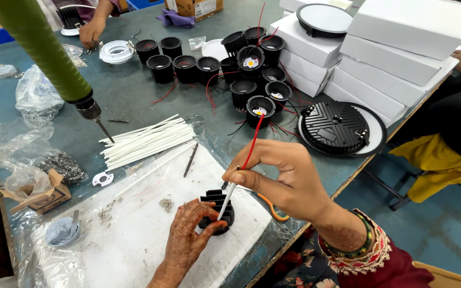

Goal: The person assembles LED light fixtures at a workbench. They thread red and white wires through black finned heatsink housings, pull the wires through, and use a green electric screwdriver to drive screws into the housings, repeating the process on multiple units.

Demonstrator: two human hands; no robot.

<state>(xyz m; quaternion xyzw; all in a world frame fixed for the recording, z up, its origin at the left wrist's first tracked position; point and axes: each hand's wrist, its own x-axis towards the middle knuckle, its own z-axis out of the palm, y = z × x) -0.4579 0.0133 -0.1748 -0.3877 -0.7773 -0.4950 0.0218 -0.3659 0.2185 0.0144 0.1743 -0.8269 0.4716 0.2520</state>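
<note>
Black finned metal heat-sink housing [217, 210] sits lower centre of frame on a white plastic-covered work board [134, 234], and the left hand [185, 240] grips it from below, thumb and fingers closed round its side. Right hand [284, 178], centre-right, pinches a thin white sleeve tube [226, 202] w/ a red wire [253, 141] running out its top; tube's lower end dips into the fins. Looks like threading work, so best approach, as a judgement: keep the housing pinned flat, hold the tube near its tip, feed straight down, not at a slant, so the wire doesn't kink.

Upper left, a green power screwdriver [38, 48] hangs, bit pointing down beside a bundle of white tubes [148, 140] at centre-left. Small screws [166, 204] lie scattered on the board. Top centre: a cluster of black round lamp housings [252, 80] w/ red leads. Right of them, a big black ribbed disc [334, 127] and stacked white cardboard boxes [396, 53]. Another person's hand [93, 31] works at upper left, well apart.
</note>
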